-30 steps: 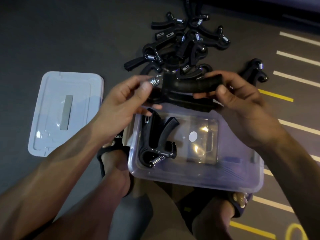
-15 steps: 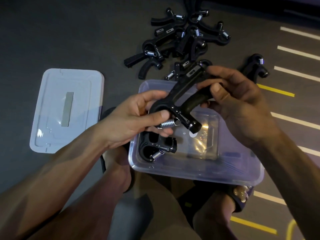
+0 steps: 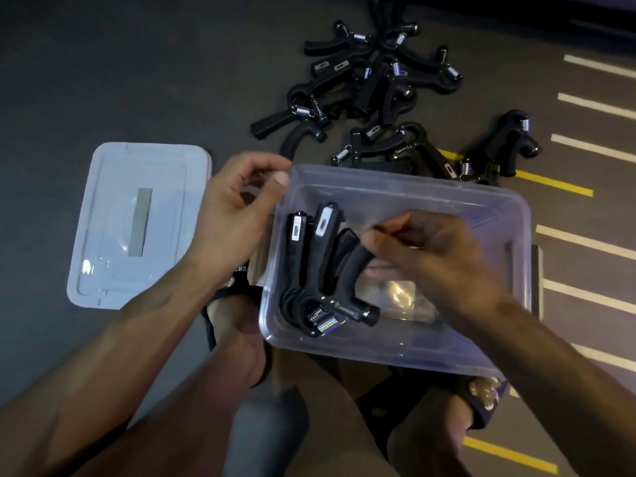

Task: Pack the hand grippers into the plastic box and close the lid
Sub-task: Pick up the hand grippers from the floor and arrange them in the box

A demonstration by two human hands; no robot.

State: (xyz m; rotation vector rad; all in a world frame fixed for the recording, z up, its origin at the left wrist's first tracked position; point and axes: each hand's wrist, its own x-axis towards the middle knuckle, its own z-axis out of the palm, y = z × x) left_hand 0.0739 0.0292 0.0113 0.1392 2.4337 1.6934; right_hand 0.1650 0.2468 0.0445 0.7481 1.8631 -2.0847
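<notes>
Head camera, looking down at a dark floor: a person is crouching over a clear plastic box [image 3: 406, 187] sitting at the centre of the frame, its lid off. Inside the box, along its 9 o'clock side, 2 black hand grippers [image 3: 309, 266] are lying side by side, handles pointing toward 12 o'clock and metal springs toward 6 o'clock.

The right hand [image 3: 433, 256] is reaching into the box from 4 o'clock, its fingertips [image 3: 370, 244] touching the curved handle of the nearer gripper; whether they are pinching it or only resting on it cannot be told.

The left hand [image 3: 234, 215] is hovering at the box's 10 o'clock corner, fingers loosely curled, holding nothing, thumb just beside the rim.

The lid [image 3: 137, 225] is lying flat on the floor at 9 o'clock, apart from the box.

A pile of loose grippers [image 3: 371, 87] is lying on the floor at 12 o'clock, beyond the box, with 1 more gripper [image 3: 506, 142] at 2 o'clock. White and yellow floor stripes [image 3: 592, 105] are running along the 3 o'clock side.
</notes>
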